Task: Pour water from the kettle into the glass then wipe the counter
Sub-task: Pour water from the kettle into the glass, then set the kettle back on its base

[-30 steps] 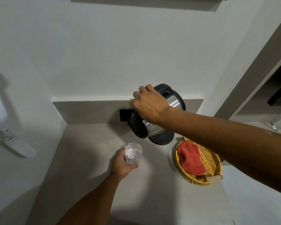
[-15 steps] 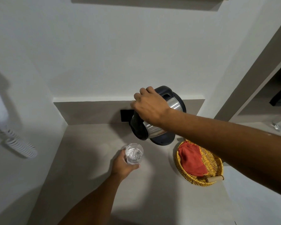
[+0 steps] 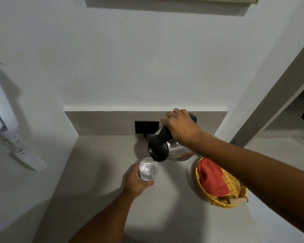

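My right hand (image 3: 181, 128) grips the black handle of a steel kettle (image 3: 165, 149), which is tipped over with its black lid end toward the glass. A thin stream of water runs from its spout into a clear glass (image 3: 148, 170) that holds some water. My left hand (image 3: 136, 181) is wrapped around the glass from the near left side, holding it on the grey counter (image 3: 102, 172). A red cloth (image 3: 211, 178) lies in a yellow wicker basket (image 3: 218, 199) to the right of the glass, partly under my right forearm.
A black wall socket (image 3: 146, 127) sits on the backsplash behind the kettle. A white wall-mounted device with a coiled cord (image 3: 27, 155) hangs on the left wall. White walls close the counter at the back and left. A lower surface lies at far right.
The kettle has been lifted off its base and tipped toward the glass, and water now streams into it. My left hand still holds the glass in the same spot.
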`<state>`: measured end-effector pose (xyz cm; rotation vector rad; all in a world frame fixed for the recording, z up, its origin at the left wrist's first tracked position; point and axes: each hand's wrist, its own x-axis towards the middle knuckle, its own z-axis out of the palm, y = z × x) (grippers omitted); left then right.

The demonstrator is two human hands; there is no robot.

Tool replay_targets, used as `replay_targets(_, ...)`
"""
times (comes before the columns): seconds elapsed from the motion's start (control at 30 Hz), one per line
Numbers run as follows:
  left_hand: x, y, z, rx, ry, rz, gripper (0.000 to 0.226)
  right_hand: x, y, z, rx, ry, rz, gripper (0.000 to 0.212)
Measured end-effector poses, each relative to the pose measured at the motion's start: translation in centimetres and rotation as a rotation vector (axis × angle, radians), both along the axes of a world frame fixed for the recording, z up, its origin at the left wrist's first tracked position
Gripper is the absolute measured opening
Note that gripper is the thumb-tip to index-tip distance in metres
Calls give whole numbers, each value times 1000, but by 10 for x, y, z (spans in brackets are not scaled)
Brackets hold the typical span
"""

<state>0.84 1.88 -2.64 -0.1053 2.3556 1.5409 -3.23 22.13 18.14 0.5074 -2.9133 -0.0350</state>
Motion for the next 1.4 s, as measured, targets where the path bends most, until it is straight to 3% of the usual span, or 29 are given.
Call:
replay_targets(0.1, 1, -1, -1, 11, -2, 11, 80, -5, 29, -13, -235, -65, -143, 24)
replay_targets(0.33, 0, 1, -4, 38, 51, 16, 85, -18, 86, -56, -776, 58, -521, 27)
replay_targets(0.5, 0, 2, -6, 46, 102, 0, 91, -25, 95, -87, -1006, 59, -666, 29)
replay_targets(1.0, -5, -1, -23, -11, 216, -32, 86, -40, 128, -117, -1046, 4, -808, 19)
replay_targets(1.23, -6, 1, -29, 18, 197, -38, 88, -33, 138, -130, -1132, 17, -851, 26)
replay_targets(1.4, -8, -2, -36, 14, 186, -41, 89, -30, 142, -127, -1087, -47, -788, 36)
